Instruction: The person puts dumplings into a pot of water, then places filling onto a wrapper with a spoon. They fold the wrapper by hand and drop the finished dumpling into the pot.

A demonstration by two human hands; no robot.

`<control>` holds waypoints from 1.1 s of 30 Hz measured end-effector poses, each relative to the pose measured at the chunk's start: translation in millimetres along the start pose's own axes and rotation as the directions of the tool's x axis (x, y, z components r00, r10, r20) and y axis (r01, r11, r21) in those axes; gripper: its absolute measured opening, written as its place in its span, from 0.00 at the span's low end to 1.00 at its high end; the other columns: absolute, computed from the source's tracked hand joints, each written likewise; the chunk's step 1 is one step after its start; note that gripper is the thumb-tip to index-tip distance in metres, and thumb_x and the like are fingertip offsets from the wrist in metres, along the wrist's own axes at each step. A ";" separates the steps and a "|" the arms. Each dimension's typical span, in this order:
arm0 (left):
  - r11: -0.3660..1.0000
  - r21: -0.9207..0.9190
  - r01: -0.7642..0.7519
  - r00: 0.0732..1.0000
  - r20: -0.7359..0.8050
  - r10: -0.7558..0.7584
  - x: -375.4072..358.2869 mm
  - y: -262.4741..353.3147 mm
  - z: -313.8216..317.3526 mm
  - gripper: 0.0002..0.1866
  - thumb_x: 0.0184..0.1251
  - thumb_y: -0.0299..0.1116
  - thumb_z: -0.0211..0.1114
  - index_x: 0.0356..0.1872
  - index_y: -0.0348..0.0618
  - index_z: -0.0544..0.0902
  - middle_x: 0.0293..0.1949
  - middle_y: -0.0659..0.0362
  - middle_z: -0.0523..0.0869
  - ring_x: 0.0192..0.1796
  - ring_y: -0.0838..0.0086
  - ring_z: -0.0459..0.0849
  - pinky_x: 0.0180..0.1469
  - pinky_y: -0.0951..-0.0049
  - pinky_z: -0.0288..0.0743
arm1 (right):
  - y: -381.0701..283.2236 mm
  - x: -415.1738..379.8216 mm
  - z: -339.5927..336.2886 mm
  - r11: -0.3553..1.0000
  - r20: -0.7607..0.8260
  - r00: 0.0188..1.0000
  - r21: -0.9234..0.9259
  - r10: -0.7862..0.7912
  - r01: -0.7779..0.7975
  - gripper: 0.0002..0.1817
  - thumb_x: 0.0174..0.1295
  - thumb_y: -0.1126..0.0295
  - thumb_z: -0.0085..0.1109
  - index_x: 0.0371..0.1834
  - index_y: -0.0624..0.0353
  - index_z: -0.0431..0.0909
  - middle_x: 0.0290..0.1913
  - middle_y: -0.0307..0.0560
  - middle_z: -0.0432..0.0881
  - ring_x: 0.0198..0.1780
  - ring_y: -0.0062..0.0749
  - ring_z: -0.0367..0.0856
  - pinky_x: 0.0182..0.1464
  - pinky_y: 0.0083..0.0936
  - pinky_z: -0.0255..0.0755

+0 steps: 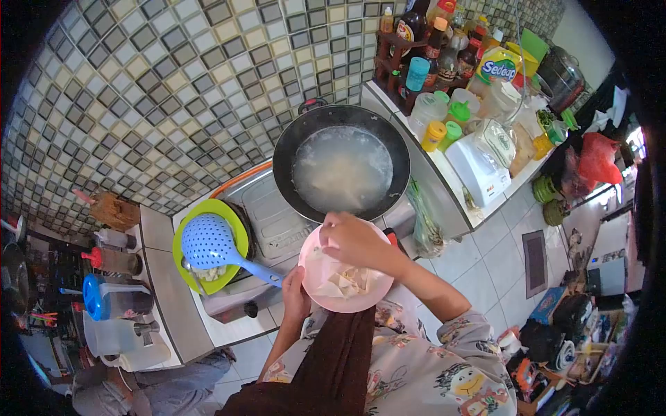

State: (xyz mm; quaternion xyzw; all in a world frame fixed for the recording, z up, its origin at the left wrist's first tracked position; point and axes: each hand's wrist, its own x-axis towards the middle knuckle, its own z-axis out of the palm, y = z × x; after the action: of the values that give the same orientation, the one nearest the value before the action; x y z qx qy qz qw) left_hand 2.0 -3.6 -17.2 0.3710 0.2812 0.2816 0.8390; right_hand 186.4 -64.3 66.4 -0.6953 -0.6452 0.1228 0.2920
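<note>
My left hand (295, 297) grips the left rim of a pink plate (374, 295), held at my waist in front of the stove. Pale folded dough pieces (347, 281) that look like wontons lie on it. Over the plate's far side, close to the near rim of a black wok (283, 173), is my right hand (347, 239). Its fingers are pinched together; whatever is between them is hidden. Cloudy, whitish liquid (343, 170) fills much of the wok, with a paler patch in the middle.
Left of the stove's metal top (267, 215), a blue perforated ladle (208, 239) rests across a green bowl (239, 225). Bottles and jars (433, 59) crowd the right counter beside a white kitchen scale (479, 166). Green stalks in plastic (427, 232) hang near the wok. Another person's legs (166, 388) show lower left.
</note>
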 end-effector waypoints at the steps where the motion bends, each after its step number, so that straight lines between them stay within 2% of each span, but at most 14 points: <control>1: 1.000 0.006 0.007 1.000 -0.006 -0.007 0.1 -0.5 -2.2 0.15 0.66 0.34 0.51 0.43 0.30 0.75 0.38 0.57 0.80 0.38 0.76 0.79 0.41 0.78 0.72 | 7.6 2.8 -9.2 0.998 -0.033 0.999 0.060 0.028 -0.026 0.06 0.46 0.68 0.59 0.25 0.56 0.75 0.34 0.46 0.72 0.41 0.41 0.73 0.45 0.35 0.66; 4: 1.000 0.005 0.011 1.000 -0.017 -0.011 -0.8 0.7 -0.8 0.15 0.65 0.34 0.51 0.43 0.29 0.75 0.38 0.56 0.80 0.39 0.76 0.79 0.42 0.78 0.72 | 36.5 18.0 -37.3 0.979 -0.122 0.977 0.130 0.174 -0.158 0.06 0.45 0.68 0.60 0.22 0.57 0.76 0.33 0.48 0.73 0.39 0.42 0.73 0.44 0.36 0.67; 6: 1.000 0.000 0.010 1.000 -0.023 -0.010 -1.8 2.0 2.2 0.16 0.65 0.34 0.51 0.43 0.29 0.74 0.39 0.56 0.80 0.39 0.76 0.79 0.42 0.78 0.72 | 58.5 30.3 -53.9 0.967 -0.246 0.947 -0.092 0.208 -0.236 0.05 0.44 0.69 0.61 0.21 0.58 0.77 0.32 0.50 0.74 0.39 0.44 0.74 0.42 0.36 0.68; 8: 1.000 -0.012 0.021 0.999 -0.047 -0.022 -2.5 3.3 5.3 0.16 0.65 0.34 0.51 0.44 0.28 0.74 0.39 0.55 0.80 0.39 0.75 0.79 0.43 0.77 0.72 | 96.6 47.0 -52.8 0.826 -0.262 0.897 -0.361 0.355 -0.432 0.06 0.43 0.69 0.61 0.25 0.58 0.79 0.36 0.53 0.75 0.41 0.48 0.73 0.43 0.36 0.69; 12: 1.000 -0.008 0.005 0.999 -0.053 -0.005 -3.0 6.5 9.3 0.16 0.65 0.34 0.51 0.44 0.28 0.74 0.39 0.55 0.80 0.40 0.74 0.79 0.44 0.75 0.72 | 145.7 60.7 -44.0 0.739 -0.319 0.832 -0.387 0.453 -0.551 0.10 0.43 0.69 0.61 0.29 0.59 0.80 0.43 0.56 0.73 0.45 0.53 0.72 0.46 0.37 0.71; 18: 0.999 0.010 -0.032 0.999 -0.035 0.033 -1.3 7.6 2.7 0.16 0.65 0.34 0.51 0.45 0.28 0.74 0.41 0.54 0.80 0.41 0.73 0.79 0.45 0.75 0.72 | 182.6 70.8 -32.9 0.661 -0.202 0.738 -0.340 0.643 -0.669 0.20 0.43 0.63 0.63 0.38 0.62 0.78 0.53 0.60 0.67 0.52 0.59 0.68 0.52 0.41 0.68; 21: 1.000 -0.025 -0.012 0.998 -0.066 0.010 -0.4 8.5 1.9 0.16 0.65 0.34 0.51 0.44 0.28 0.74 0.41 0.54 0.80 0.41 0.73 0.79 0.45 0.75 0.72 | 158.7 65.0 -50.7 0.664 -0.190 0.764 -0.396 0.617 -0.634 0.23 0.43 0.59 0.64 0.40 0.63 0.76 0.49 0.59 0.70 0.51 0.54 0.69 0.50 0.38 0.70; 23: 1.000 -0.009 -0.024 0.996 -0.089 0.023 0.7 10.5 4.4 0.15 0.66 0.34 0.51 0.43 0.29 0.74 0.39 0.55 0.80 0.40 0.74 0.79 0.44 0.76 0.73 | 152.3 63.2 -57.9 0.843 -0.098 0.884 -0.270 0.457 -0.466 0.21 0.45 0.58 0.63 0.37 0.63 0.77 0.44 0.54 0.74 0.50 0.47 0.70 0.47 0.37 0.70; 24: 1.000 -0.012 -0.017 0.995 -0.101 0.015 0.9 9.7 3.2 0.15 0.66 0.34 0.51 0.43 0.29 0.74 0.39 0.55 0.80 0.40 0.74 0.79 0.44 0.76 0.73 | 138.9 57.4 -63.9 0.844 -0.084 0.884 -0.269 0.460 -0.465 0.21 0.45 0.58 0.63 0.37 0.63 0.77 0.44 0.54 0.74 0.50 0.47 0.70 0.47 0.37 0.70; 26: 1.000 0.002 -0.021 0.997 -0.080 0.021 3.0 8.3 0.7 0.15 0.66 0.34 0.51 0.42 0.30 0.75 0.38 0.56 0.80 0.39 0.75 0.79 0.43 0.76 0.73 | 93.6 41.2 -82.3 0.974 0.152 0.973 0.119 0.175 -0.194 0.21 0.46 0.57 0.63 0.39 0.62 0.75 0.38 0.50 0.75 0.42 0.38 0.74 0.41 0.31 0.70; 28: 0.999 0.004 -0.034 0.997 -0.070 0.035 2.7 11.3 7.1 0.14 0.66 0.34 0.51 0.41 0.30 0.75 0.38 0.56 0.80 0.38 0.76 0.79 0.42 0.77 0.72 | 39.2 25.1 -93.1 0.972 0.371 0.925 0.174 0.081 -0.155 0.17 0.49 0.62 0.61 0.40 0.59 0.75 0.36 0.48 0.74 0.38 0.38 0.74 0.41 0.33 0.68; 30: 0.999 0.007 -0.049 0.997 -0.052 0.049 4.3 10.1 11.3 0.14 0.66 0.34 0.51 0.40 0.31 0.75 0.37 0.57 0.80 0.38 0.76 0.79 0.41 0.77 0.72 | 31.4 -4.7 -64.5 0.987 0.265 0.961 0.155 -0.084 0.044 0.15 0.49 0.65 0.60 0.40 0.56 0.75 0.34 0.47 0.73 0.39 0.39 0.73 0.43 0.33 0.66; 31: 0.999 0.010 -0.040 0.997 -0.070 0.041 5.2 8.0 11.4 0.14 0.65 0.35 0.51 0.39 0.31 0.75 0.36 0.56 0.80 0.37 0.75 0.78 0.41 0.76 0.72 | 21.7 -14.4 -59.1 0.987 0.267 0.960 0.157 -0.082 0.041 0.15 0.49 0.65 0.60 0.40 0.56 0.75 0.34 0.47 0.73 0.39 0.39 0.73 0.43 0.33 0.66; 33: 0.999 0.016 -0.028 0.996 -0.089 0.029 6.4 3.9 7.5 0.14 0.64 0.36 0.51 0.38 0.32 0.74 0.35 0.56 0.79 0.37 0.74 0.78 0.41 0.75 0.73 | 0.8 -26.8 -51.0 0.995 0.154 0.988 -0.088 -0.031 0.045 0.14 0.48 0.65 0.60 0.39 0.54 0.76 0.36 0.45 0.72 0.40 0.40 0.70 0.45 0.32 0.65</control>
State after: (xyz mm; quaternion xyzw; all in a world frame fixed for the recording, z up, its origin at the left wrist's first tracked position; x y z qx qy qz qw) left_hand 10.5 -0.6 -11.6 0.3682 0.3149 0.3078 0.8189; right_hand 211.3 -102.9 101.3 -0.6840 -0.6837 0.1403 0.2122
